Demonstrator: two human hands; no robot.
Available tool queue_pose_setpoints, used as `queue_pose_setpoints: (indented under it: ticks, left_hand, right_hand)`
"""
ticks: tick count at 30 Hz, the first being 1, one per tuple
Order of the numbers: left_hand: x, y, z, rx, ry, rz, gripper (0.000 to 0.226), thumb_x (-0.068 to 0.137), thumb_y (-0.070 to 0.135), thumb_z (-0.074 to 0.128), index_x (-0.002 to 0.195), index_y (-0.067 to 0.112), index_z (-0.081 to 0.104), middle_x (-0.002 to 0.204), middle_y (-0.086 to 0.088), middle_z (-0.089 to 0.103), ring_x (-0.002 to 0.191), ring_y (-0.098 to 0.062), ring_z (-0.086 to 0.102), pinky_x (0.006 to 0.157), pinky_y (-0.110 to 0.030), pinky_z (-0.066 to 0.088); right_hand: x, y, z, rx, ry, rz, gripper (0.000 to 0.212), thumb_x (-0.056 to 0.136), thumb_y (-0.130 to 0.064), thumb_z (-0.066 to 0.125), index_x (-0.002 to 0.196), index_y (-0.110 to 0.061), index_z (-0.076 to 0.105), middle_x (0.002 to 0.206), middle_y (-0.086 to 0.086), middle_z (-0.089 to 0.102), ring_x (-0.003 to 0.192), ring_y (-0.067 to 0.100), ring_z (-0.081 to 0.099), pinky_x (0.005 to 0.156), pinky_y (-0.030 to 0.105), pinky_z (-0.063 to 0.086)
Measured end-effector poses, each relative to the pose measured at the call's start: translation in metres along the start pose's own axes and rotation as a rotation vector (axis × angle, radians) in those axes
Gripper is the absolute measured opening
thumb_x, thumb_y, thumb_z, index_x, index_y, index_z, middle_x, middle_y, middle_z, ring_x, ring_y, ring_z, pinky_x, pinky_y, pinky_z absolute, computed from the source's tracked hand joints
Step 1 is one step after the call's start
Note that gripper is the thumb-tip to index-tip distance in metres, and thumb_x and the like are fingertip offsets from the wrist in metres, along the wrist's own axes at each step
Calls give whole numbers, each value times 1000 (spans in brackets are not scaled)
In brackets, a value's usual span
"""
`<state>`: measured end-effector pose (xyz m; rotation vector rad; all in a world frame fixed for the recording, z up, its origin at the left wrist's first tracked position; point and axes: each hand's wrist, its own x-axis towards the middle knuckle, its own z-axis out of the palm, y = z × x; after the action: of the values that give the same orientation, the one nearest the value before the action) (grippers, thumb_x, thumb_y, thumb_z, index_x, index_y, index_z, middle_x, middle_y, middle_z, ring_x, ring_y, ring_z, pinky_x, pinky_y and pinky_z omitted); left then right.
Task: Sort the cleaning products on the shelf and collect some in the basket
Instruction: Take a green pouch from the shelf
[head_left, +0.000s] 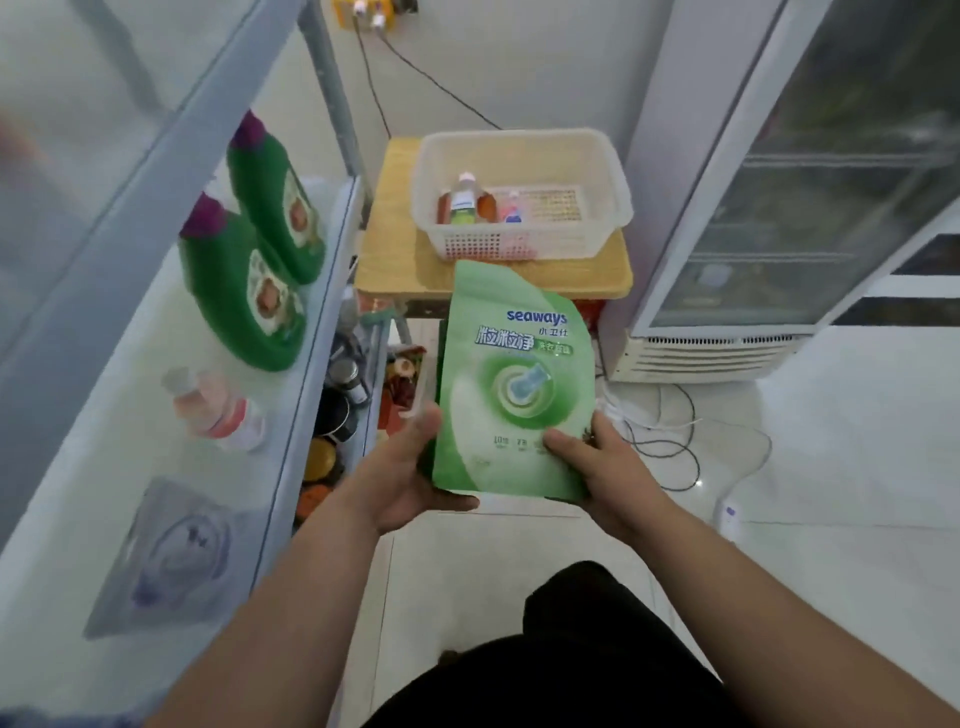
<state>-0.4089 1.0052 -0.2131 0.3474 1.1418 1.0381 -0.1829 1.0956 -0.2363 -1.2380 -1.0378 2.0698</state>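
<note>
I hold a green Seaways detergent pouch (514, 379) upright in front of me. My left hand (410, 473) grips its lower left edge and my right hand (597, 457) grips its lower right corner, thumb on the front. Beyond it a white plastic basket (608, 208) stands on a small wooden table (389, 249), with an orange bottle (465, 202) and a small pink bottle (511, 210) inside. On the white shelf (156, 467) at my left lie two green bottles with purple caps (249, 296), a small pink bottle (213, 410) and a translucent purple pouch (176, 551).
A glass-door fridge (779, 208) stands at the right. Cables (665, 441) trail on the white tiled floor in front of it. Jars and packets (343, 395) crowd a lower shelf level beside the table. A power strip (369, 13) hangs on the far wall.
</note>
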Motion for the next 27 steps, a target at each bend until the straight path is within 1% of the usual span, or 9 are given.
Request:
queue_pose_setpoints:
  ticks: [2, 4, 7, 11, 15, 19, 23, 25, 27]
  left_hand:
    - [30, 14, 0, 168, 62, 19, 70, 66, 29, 91, 128, 21, 57, 121, -12, 73, 97, -28, 76, 68, -42, 62]
    - [65, 28, 4, 222, 118, 39, 72, 64, 10, 92, 125, 20, 55, 111, -6, 77, 97, -27, 76, 70, -40, 62]
    - [123, 55, 6, 187, 191, 90, 69, 61, 12, 88, 123, 17, 58, 106, -4, 79, 94, -27, 77, 66, -37, 62]
    - [193, 108, 12, 197, 302, 112, 68, 64, 14, 91, 124, 17, 61, 105, -2, 79, 88, -25, 78, 62, -35, 61]
    - [257, 168, 29, 289, 400, 176, 85, 51, 38, 94, 127, 23, 60, 111, 2, 78, 98, -21, 76, 78, -40, 62]
    - [328, 218, 51, 512, 471, 207, 44, 68, 49, 76, 109, 41, 62, 98, 28, 73, 92, 3, 69, 74, -20, 52]
    - [391, 255, 53, 703, 449, 210, 24, 76, 41, 68, 95, 54, 62, 85, 31, 69, 76, 14, 65, 55, -7, 45]
    - [424, 276, 46, 841, 421, 189, 30, 83, 39, 69, 109, 45, 58, 90, 27, 65, 75, 9, 64, 60, -15, 47]
    - [464, 290, 37, 971, 375, 142, 42, 88, 31, 70, 127, 30, 55, 99, 17, 65, 87, -7, 64, 77, -27, 49]
  right_hand:
    - [28, -16, -14, 10, -39, 29, 39, 95, 0, 66, 130, -16, 58, 123, 11, 74, 111, 31, 72, 87, 51, 62]
    - [63, -33, -27, -23, -48, 34, 43, 92, 2, 68, 131, -13, 57, 122, 12, 74, 112, 33, 72, 89, 48, 61]
    - [126, -65, -42, -131, -64, -13, 53, 82, -12, 80, 130, -20, 59, 122, 6, 75, 111, 25, 73, 94, 41, 59]
    - [213, -125, -52, -266, -120, -45, 50, 71, -29, 87, 117, -30, 67, 118, 0, 77, 105, 18, 75, 84, 32, 61]
    - [284, -195, -66, -354, -111, -68, 55, 65, -40, 88, 117, -35, 69, 115, -5, 77, 107, 19, 74, 88, 38, 61]
    - [349, -253, -83, -504, 20, -78, 54, 68, -48, 77, 119, -33, 64, 112, -9, 76, 103, 15, 73, 94, 44, 59]
    - [407, -291, -91, -692, 191, -98, 37, 76, -55, 72, 104, -33, 63, 99, -16, 72, 86, 4, 69, 64, 25, 53]
    - [440, -300, -94, -883, 258, -127, 37, 83, -48, 72, 111, -32, 54, 95, -18, 63, 81, 6, 62, 61, 26, 43]
    - [473, -302, -95, -1079, 287, -87, 56, 86, -38, 72, 130, -22, 42, 97, -5, 59, 85, 23, 60, 65, 33, 41]
